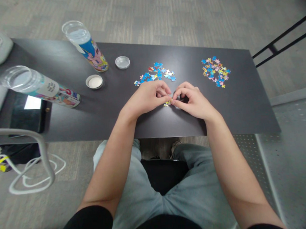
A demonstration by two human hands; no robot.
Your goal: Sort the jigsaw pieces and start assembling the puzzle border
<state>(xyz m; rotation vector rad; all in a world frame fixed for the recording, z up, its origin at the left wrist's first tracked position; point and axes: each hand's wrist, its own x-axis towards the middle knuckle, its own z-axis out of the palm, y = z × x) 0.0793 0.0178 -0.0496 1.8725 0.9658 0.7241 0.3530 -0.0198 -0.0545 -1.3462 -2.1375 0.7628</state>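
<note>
Small yellow and white jigsaw puzzle pieces [166,104] lie low on the dark table between my two hands. My left hand [152,96] is curled over them from the left, its thumb tip against a piece and its other fingers bent above. From the right, my right hand [193,101] pinches a puzzle piece between thumb and forefinger; the fingers cover most of it. Just beyond my left hand spreads a loose group of mostly blue puzzle pieces [159,71]. Another heap of mixed blue, pink and yellow puzzle pieces [216,72] sits farther right.
Two clear-topped printed tubes [89,49] [50,88] stand at the left of the table [112,119]. Near them lie two round lids [122,62] [94,82]. A black device [26,115] rests at the far left, above a coiled white cable [36,170]. The table's front edge is before my lap.
</note>
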